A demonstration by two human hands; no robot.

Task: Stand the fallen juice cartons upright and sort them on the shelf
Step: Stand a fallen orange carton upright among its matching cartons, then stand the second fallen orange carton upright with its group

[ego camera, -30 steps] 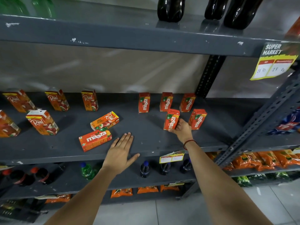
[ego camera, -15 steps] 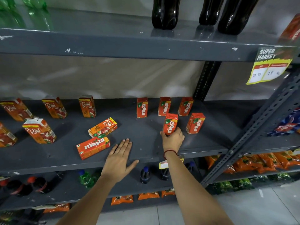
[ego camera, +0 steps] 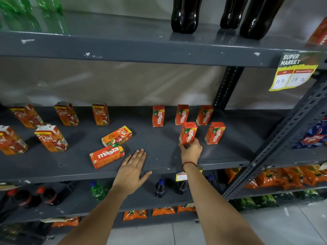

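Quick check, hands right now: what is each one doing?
Left hand: open, flat on the grey metal shelf, holding nothing.
Right hand: closed on the upright red Maaza juice carton.

dark bottles (ego camera: 186,15) above; price tag (ego camera: 293,73) at right.

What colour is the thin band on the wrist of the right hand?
Red. The band circles the wrist just below the right hand, seen clearly in the head view.
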